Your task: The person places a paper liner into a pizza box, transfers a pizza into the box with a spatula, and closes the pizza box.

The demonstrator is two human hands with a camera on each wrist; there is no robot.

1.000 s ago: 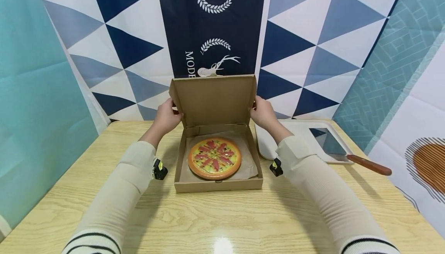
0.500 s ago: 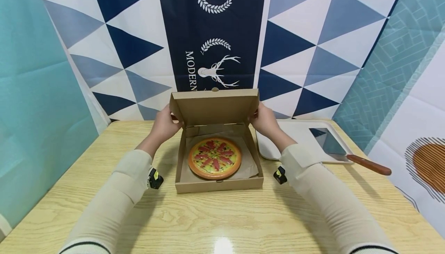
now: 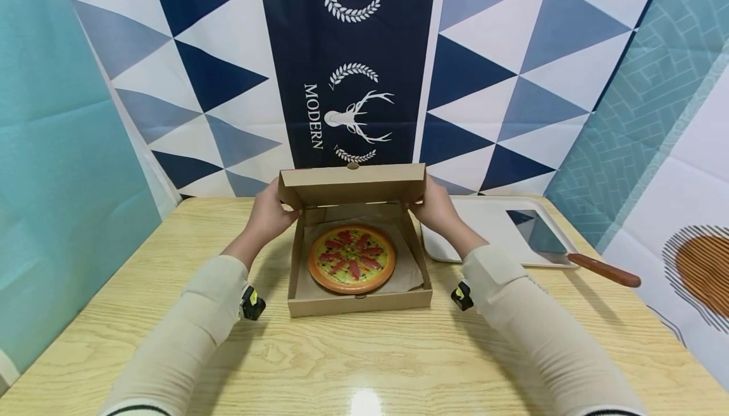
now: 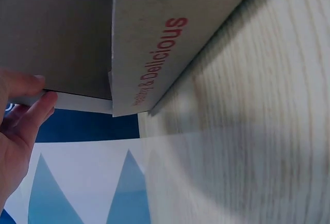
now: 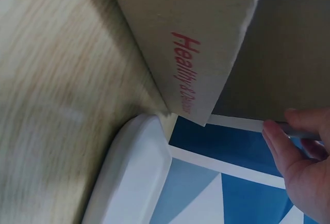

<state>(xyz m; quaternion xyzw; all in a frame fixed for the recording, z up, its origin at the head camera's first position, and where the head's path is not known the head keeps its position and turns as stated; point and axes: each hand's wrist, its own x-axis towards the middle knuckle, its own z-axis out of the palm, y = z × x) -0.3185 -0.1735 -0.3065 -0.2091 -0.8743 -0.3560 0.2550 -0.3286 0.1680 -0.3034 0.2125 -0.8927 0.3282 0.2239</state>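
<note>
A cardboard pizza box [image 3: 360, 304] stands on the table with its lid [image 3: 353, 178] raised partway and leaning forward. Inside, on a sheet of brown paper [image 3: 407, 280], lies a whole pizza [image 3: 352, 259] with red and yellow topping. My left hand [image 3: 269, 213] pinches the lid's left side edge between thumb and fingers; the same left hand [image 4: 20, 126] shows at the edge of the left wrist view. On the opposite side my right hand [image 3: 437, 210] pinches the lid's right edge, also seen in the right wrist view with its fingers [image 5: 281, 141] on the cardboard.
A white tray [image 3: 484, 210] stands just right of the box, partly behind my right arm. Across it lies a pizza server [image 3: 538, 235], its wooden handle [image 3: 605, 270] jutting past the tray's edge. A patterned cloth [image 3: 353, 36] hangs behind the wooden table [image 3: 319, 365].
Both hands have swung the lid forward and downward, so its front edge sits lower and more of the cloth behind shows. The pizza and the tray have stayed in place.
</note>
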